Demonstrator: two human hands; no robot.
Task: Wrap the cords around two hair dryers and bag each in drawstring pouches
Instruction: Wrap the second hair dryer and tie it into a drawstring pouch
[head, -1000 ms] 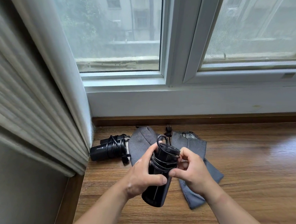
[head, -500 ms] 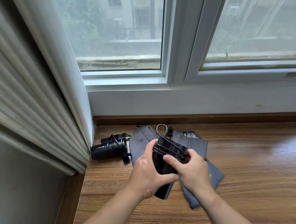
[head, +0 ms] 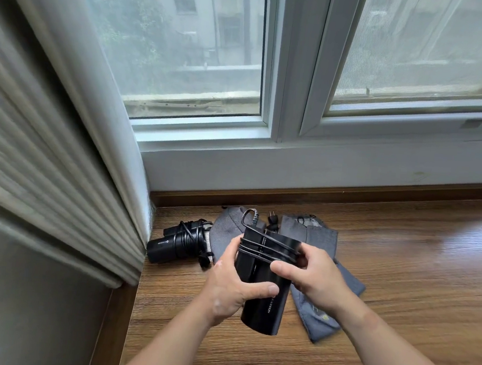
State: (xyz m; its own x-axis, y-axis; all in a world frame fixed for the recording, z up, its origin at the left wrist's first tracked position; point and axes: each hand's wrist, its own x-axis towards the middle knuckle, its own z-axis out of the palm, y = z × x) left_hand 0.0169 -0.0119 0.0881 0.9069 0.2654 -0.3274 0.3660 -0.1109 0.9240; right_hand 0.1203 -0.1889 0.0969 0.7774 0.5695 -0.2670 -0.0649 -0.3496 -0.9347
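A black hair dryer (head: 264, 296) is held above the wooden sill, its cord (head: 268, 248) wound in several turns round the upper body, with the plug (head: 273, 220) sticking out at the top. My left hand (head: 232, 287) grips the dryer from the left, thumb across its front. My right hand (head: 316, 275) holds its right side, thumb pressing the cord coils. A second black hair dryer (head: 175, 243), cord wound round it, lies on the sill at the left. Two grey drawstring pouches lie flat behind: one (head: 227, 231) at the left, one (head: 327, 249) under my right hand.
The wooden sill (head: 402, 271) stretches to the right. A white window frame (head: 292, 69) and wall stand behind. A pleated curtain (head: 45, 149) hangs at the left, close to the second dryer.
The dryer has been turned in my hands, from end-on to side-on. My right hand has moved down onto the cord coils, and the plug now sticks out above.
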